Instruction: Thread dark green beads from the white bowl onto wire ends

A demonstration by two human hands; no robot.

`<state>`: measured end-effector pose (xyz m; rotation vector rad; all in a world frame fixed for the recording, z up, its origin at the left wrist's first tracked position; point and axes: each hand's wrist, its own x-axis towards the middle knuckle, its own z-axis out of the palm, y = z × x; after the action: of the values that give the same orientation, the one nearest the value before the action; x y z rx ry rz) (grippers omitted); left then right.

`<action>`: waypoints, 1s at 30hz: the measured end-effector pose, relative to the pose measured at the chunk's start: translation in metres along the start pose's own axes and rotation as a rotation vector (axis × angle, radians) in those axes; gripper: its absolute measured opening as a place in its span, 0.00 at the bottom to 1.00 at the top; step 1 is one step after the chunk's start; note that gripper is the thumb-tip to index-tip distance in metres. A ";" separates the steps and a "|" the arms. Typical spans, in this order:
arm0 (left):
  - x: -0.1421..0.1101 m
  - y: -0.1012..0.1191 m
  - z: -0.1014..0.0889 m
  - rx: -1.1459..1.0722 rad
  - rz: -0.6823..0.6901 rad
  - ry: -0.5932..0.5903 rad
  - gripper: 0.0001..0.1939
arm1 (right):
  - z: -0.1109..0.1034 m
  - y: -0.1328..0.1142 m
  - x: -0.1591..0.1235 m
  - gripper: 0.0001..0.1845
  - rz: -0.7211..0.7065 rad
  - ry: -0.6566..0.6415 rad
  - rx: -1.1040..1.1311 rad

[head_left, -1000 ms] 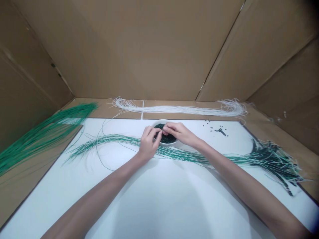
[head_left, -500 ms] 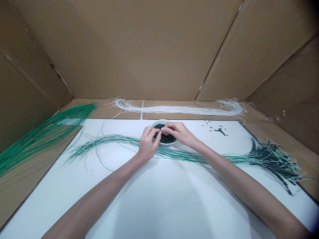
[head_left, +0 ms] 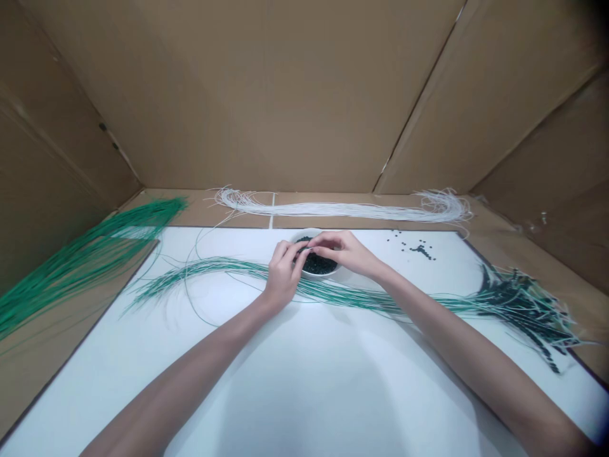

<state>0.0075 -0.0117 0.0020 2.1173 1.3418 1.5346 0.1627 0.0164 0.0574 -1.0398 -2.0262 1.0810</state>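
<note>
Above a white bowl (head_left: 318, 275) of small black beads (head_left: 320, 263), both of my hands meet fingertip to fingertip. My left hand (head_left: 282, 270) is closed in a pinch at the bowl's left side, on a thin strand whose pale end barely shows between the fingers. From the right, my right hand (head_left: 345, 251) pinches at that same spot; whatever its fingertips hold is too small to make out. Beneath my wrists runs a long bundle of green and white strands (head_left: 233, 266). At its right end, black beads are threaded on the strands (head_left: 523, 308).
Loose black beads (head_left: 421, 252) lie on the white board (head_left: 304, 381) right of the bowl. A bundle of white strands (head_left: 333, 209) stretches along the back. Bright green strands (head_left: 95, 254) spread at the left. Cardboard walls (head_left: 266, 95) stand behind and at both sides.
My right hand has shifted slightly, its fingers now more stretched at the pinch. A pale strand end shows more plainly between the fingertips. My left hand stays nearly in place.
</note>
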 end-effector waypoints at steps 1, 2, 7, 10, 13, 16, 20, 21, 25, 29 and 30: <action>0.000 0.000 0.000 -0.003 -0.002 0.000 0.10 | -0.001 0.001 0.000 0.12 -0.010 0.003 -0.041; 0.000 0.000 0.000 -0.007 -0.005 0.000 0.09 | -0.002 0.001 0.001 0.12 -0.018 0.005 -0.092; 0.000 0.001 -0.001 -0.016 -0.006 -0.013 0.08 | -0.004 0.004 -0.001 0.09 -0.061 -0.116 -0.463; 0.000 0.002 -0.003 -0.009 0.006 -0.018 0.08 | -0.003 0.007 -0.002 0.06 -0.105 -0.172 -0.568; 0.001 0.004 -0.003 -0.016 0.016 -0.017 0.07 | -0.002 0.008 -0.002 0.06 -0.122 -0.159 -0.581; 0.001 0.004 -0.003 -0.019 0.014 -0.014 0.05 | -0.003 0.007 0.000 0.07 -0.127 -0.110 -0.532; 0.001 0.004 -0.003 -0.016 0.014 -0.008 0.03 | -0.005 0.003 0.001 0.08 -0.052 -0.023 -0.327; 0.001 0.004 -0.003 -0.015 0.012 -0.006 0.03 | -0.005 0.003 0.002 0.08 -0.026 -0.009 -0.245; 0.001 0.004 -0.003 -0.013 -0.006 0.005 0.03 | -0.007 0.004 0.002 0.11 0.057 0.019 0.049; 0.001 0.003 -0.002 -0.025 -0.025 0.025 0.04 | -0.009 0.004 0.002 0.14 0.101 0.016 0.215; 0.001 0.002 -0.002 -0.027 -0.026 0.030 0.04 | -0.009 0.004 0.002 0.14 0.108 0.015 0.241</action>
<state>0.0071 -0.0128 0.0051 2.0602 1.3454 1.5715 0.1706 0.0234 0.0586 -1.0358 -1.7917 1.3326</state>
